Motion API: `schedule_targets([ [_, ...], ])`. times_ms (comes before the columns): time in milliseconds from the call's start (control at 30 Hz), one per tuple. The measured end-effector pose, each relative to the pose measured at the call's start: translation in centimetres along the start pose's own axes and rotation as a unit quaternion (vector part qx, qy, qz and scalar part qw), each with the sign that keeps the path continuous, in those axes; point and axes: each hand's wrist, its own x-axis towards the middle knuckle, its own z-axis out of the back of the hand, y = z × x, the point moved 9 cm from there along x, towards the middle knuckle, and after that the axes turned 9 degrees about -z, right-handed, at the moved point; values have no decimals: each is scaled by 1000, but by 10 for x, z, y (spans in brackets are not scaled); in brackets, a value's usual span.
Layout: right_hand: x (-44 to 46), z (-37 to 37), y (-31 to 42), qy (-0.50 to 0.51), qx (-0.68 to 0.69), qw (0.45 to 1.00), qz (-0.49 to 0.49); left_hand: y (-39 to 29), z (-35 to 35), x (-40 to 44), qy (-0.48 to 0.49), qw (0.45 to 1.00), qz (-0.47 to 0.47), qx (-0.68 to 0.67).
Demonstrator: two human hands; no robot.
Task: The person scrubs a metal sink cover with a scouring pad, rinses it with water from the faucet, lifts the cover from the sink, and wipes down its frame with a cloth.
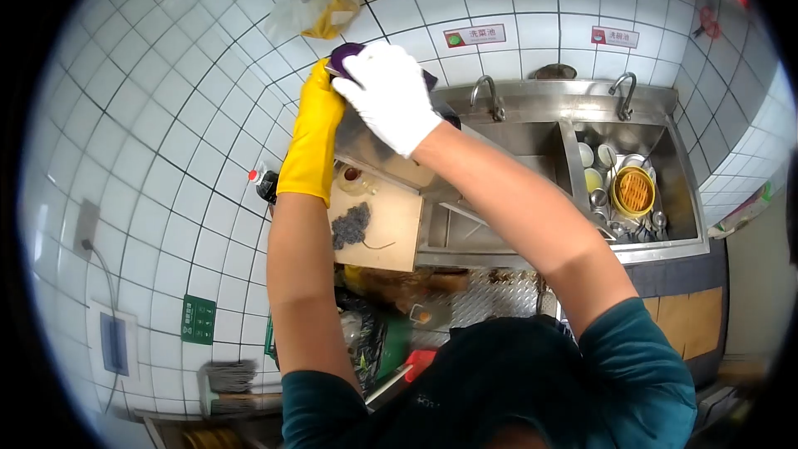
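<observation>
My left hand (317, 116), in a long yellow rubber glove, reaches up to a dark purple cloth-like piece (346, 53). Its fingers look closed at the near side, and what they grip is mostly hidden. Over the same purple piece lies my right hand (391, 100) in a white glove, fingers bent onto it; a corner of purple shows past the knuckles. Beneath both hands is a grey metal surface (359, 137), largely covered by my arms. Closer to me, a light board (386, 237) carries a dark grey mesh scrubber (351, 226) and a small clear container (356, 181).
A steel double sink (573, 168) with two taps stands to the right. Its right basin holds bowls, cups and a yellow basket (634, 192). A red-capped bottle (264, 183) is by the left wall. A plastic bag (320, 18) hangs behind; a broom (229, 378) is lower left.
</observation>
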Motion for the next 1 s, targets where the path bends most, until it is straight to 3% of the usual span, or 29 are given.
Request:
schedule_targets([
  [67, 5, -15, 7, 38, -53, 998, -6, -17, 6, -7, -42, 996, 58, 62],
  [133, 9, -21, 2, 39, -61, 997, -13, -29, 8, -9, -23, 978, 90, 185],
  [200, 6, -27, -2, 62, -44, 997, 1, 11, 28, -8, -24, 987, 48, 153],
  [267, 5, -36, -5, 132, -46, 990, -1, -5, 7, -5, -25, 998, 37, 42],
  [333, -15, -26, -8, 64, -39, 996, 40, -2, 16, -9, -36, 991, 78, 101],
  [400, -34, -14, -25, 84, -80, 993, 33, 31, 39, -9, -8, 991, 93, 100],
  [500, -74, 7, -71, 95, -79, 992, 9, 31, 53, -12, -15, 977, 111, 179],
  [600, -116, 45, -119, 127, -83, 987, -47, 4, 45, -12, -13, 978, 84, 193],
  [700, -171, 80, -171, 159, -107, 979, -70, 0, 46, -14, -37, 974, 123, 188],
  [867, -271, 136, -257, 128, -141, 978, -84, -29, 30, -3, -44, 976, 97, 191],
  [1000, -355, 169, -333, 142, -143, 966, -159, -57, 12, 17, -8, 966, 72, 247],
])
